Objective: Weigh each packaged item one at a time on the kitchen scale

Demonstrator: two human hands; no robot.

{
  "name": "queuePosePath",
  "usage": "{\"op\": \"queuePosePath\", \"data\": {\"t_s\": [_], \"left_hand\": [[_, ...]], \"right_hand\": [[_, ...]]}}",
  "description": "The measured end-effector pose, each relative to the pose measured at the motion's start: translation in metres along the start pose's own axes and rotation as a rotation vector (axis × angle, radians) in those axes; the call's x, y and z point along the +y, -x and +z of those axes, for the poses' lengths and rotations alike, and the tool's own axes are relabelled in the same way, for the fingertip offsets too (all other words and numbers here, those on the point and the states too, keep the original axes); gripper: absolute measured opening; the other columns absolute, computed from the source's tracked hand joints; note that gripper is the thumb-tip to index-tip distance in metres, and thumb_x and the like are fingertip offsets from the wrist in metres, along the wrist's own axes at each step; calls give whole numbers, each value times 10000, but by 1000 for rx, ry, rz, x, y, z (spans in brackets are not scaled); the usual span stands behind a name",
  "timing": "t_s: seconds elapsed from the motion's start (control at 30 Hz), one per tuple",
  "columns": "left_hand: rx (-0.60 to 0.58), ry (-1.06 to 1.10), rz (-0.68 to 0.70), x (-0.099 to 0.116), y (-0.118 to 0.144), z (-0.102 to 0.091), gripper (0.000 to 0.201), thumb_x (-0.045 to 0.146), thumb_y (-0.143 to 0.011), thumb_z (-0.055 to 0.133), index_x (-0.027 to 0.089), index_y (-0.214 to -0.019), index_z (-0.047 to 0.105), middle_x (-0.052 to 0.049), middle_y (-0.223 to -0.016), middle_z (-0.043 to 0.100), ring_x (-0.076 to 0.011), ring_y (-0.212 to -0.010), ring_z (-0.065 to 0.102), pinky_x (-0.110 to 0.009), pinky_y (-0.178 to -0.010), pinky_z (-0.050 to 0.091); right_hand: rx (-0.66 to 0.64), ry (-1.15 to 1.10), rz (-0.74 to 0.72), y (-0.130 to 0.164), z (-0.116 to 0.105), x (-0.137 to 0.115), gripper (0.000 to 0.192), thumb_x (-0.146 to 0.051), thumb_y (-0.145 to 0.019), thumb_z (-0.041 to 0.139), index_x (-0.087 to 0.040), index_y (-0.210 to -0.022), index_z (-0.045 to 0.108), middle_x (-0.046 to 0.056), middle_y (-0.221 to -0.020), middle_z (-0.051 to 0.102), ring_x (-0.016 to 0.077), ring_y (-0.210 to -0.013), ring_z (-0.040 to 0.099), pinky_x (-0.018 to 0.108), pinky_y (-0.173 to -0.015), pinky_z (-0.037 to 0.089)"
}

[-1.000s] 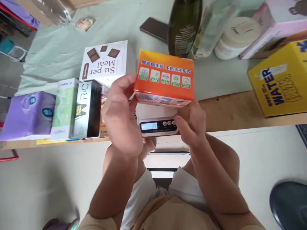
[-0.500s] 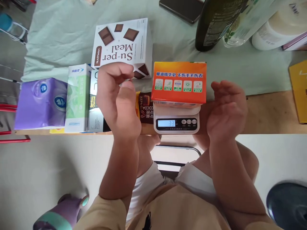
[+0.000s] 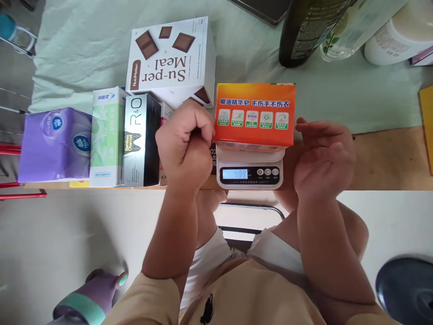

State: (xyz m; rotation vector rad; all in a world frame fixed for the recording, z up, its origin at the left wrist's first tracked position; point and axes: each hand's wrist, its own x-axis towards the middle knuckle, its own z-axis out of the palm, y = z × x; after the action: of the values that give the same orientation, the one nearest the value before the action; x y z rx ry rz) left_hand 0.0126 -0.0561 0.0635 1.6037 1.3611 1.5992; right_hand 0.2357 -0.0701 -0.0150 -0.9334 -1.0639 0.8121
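an orange soap box sits long side across on a small digital scale at the table edge — flanked by the clenched, empty left hand and the open-palmed right hand, both just beside it, neither gripping it.

A glossy printed cardboard orange box sits on a smooth white plastic scale over bare wood.
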Motion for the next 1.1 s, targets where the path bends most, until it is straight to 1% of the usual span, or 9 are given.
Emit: {"op": "queuePosePath", "data": {"t_s": [0.1,0.23,0.37,0.5,0.63,0.77,0.83,0.97,1.1], "left_hand": [[-55,71,73,-5,-1,-5,281,161,-824,675,275,-606,539,-16,-544,457,-176,-512,431,-394,-521,277],[104,86,44,6,-1,-2,270,178,-877,612,262,-621,621,-9,-541,430,-140,-481,348,-383,-504,161],[173,-5,8,13,-1,5,473,443,-1071,590,257,-641,658,9,-532,460,-123,-481,416,-369,-504,252],[143,86,107,5,-5,8,209,392,-1060,671,291,-900,761,54,-699,695,-91,-511,510,-322,-490,382],[172,91,133,3,-7,7,143,382,-916,867,293,-937,758,76,-837,794,-114,-739,728,-302,-684,566],[145,64,-43,3,-6,2,147,397,-994,765,308,-876,756,50,-665,701,-132,-569,626,-343,-564,481],[71,54,-88,-1,-5,-2,215,474,-1047,655,318,-945,762,22,-754,718,-134,-542,573,-355,-548,467],[-57,73,-97,-9,0,-3,167,387,-954,763,295,-1093,749,-30,-1139,741,-173,-871,703,-346,-764,594],[-132,100,-93,-8,6,-4,198,387,-1023,635,293,-1194,670,-56,-1266,720,-228,-1152,709,-408,-974,615]], "right_hand": [[26,40,13,0,2,-1,311,-406,-947,519,-283,-1067,778,42,-1037,780,267,-1183,753,563,-1159,564],[35,56,-13,0,5,-3,304,-390,-942,520,-285,-1019,795,23,-988,797,252,-1120,773,538,-1129,594],[38,36,-26,0,3,0,302,-383,-938,534,-282,-1016,807,21,-999,805,252,-1109,779,533,-1135,598],[16,93,-33,1,1,2,307,-457,-967,534,-300,-1046,786,25,-1013,788,273,-1141,772,571,-1156,581],[22,65,-34,2,2,-1,299,-397,-962,534,-296,-1041,803,25,-1018,795,272,-1164,770,551,-1135,583],[8,52,-13,6,3,-1,278,-346,-951,548,-269,-1021,806,39,-1047,789,286,-1211,751,577,-1176,537],[8,68,-39,7,2,1,254,-369,-938,583,-271,-1029,798,41,-1056,778,294,-1202,748,603,-1173,530],[-54,192,-91,-2,-4,-5,302,-448,-892,710,-307,-1156,753,35,-1169,748,273,-1235,719,585,-1170,536],[-283,456,-153,-30,-3,-38,610,-541,-800,835,-360,-1354,653,84,-1460,640,320,-1467,584,563,-1256,475]]}}
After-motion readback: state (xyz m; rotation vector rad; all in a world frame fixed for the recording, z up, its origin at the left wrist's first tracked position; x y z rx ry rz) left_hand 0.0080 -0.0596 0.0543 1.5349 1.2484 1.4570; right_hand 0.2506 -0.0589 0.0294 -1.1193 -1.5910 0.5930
